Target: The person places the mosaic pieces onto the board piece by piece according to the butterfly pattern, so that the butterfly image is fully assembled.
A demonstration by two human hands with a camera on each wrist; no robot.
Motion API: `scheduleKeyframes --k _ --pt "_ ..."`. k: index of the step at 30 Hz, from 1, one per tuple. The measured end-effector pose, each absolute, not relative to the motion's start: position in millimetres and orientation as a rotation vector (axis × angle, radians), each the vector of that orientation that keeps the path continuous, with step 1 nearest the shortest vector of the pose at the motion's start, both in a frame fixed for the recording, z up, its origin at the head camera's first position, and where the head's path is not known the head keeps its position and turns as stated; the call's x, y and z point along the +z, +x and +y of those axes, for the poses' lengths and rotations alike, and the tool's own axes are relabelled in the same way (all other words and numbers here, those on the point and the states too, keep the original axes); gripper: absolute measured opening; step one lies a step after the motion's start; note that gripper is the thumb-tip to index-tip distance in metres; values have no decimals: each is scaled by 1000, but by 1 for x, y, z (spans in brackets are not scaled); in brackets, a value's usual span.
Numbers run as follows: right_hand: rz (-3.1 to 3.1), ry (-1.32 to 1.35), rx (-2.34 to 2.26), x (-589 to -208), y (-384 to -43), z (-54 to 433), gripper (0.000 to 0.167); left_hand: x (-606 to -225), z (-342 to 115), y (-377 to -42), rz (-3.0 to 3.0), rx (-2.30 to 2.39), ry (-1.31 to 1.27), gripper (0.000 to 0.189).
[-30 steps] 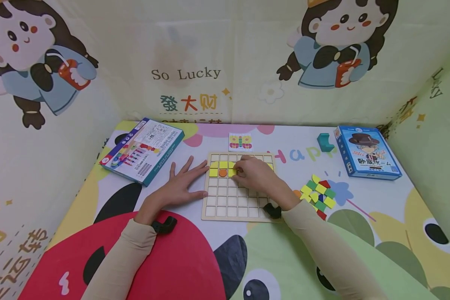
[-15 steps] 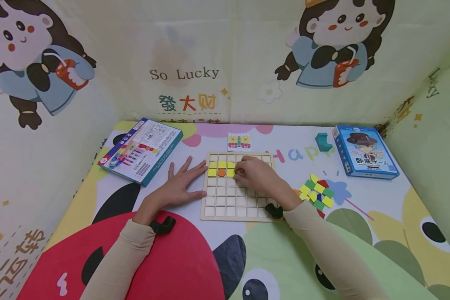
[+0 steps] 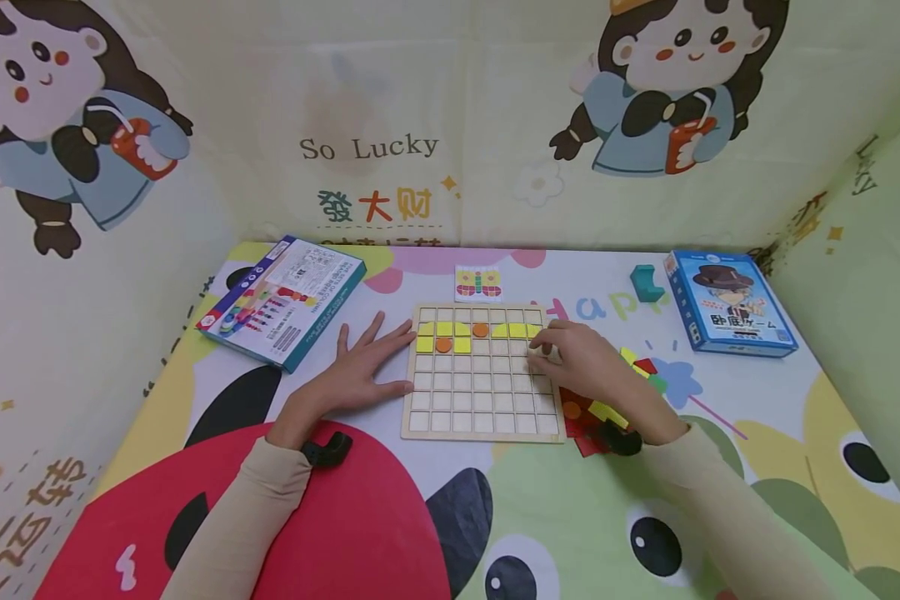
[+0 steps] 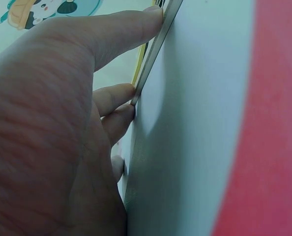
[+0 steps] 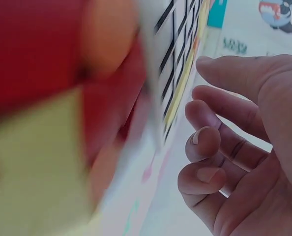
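Note:
A wooden grid board (image 3: 471,400) lies on the table. Yellow tiles (image 3: 445,329) and an orange disc (image 3: 481,330) fill much of its second row, with a second orange disc between yellow squares below. My left hand (image 3: 358,368) is spread flat at the board's left side; its thumb and fingertips touch the edge, as the left wrist view also shows. Over the board's right edge is my right hand (image 3: 581,360), fingers loosely bent. In the right wrist view the thumb and fingers (image 5: 205,142) stand apart with nothing between them.
Loose red, yellow, orange and green pieces (image 3: 587,446) lie right of the board, partly under my right arm. A butterfly pattern card (image 3: 478,284) is behind it. Boxes lie at left (image 3: 285,304) and right (image 3: 731,304), with a teal block (image 3: 647,284) nearby.
My right hand has moved right, from the middle of the board to its right edge, uncovering an orange disc and yellow tiles in the second row. The left hand has stayed put.

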State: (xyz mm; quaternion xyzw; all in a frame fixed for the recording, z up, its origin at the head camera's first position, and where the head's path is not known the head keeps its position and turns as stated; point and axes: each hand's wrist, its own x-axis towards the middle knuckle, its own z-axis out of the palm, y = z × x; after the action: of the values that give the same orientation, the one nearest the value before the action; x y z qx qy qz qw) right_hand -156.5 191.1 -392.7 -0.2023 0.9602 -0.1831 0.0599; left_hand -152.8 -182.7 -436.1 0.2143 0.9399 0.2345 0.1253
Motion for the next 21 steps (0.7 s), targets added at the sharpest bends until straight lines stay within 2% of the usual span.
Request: scheduleKeyframes --k 8,12,21 --pt "2955 -496 -535 -391 -129 268 25 -436 -184 -154 2743 674 628 92" --pt "2976 -422 -527 -392 -117 300 28 -437 -186 -155 2746 674 642 92" --pt "3012 -350 -507 -399 -104 342 30 -438 -185 -154 2737 667 640 92"
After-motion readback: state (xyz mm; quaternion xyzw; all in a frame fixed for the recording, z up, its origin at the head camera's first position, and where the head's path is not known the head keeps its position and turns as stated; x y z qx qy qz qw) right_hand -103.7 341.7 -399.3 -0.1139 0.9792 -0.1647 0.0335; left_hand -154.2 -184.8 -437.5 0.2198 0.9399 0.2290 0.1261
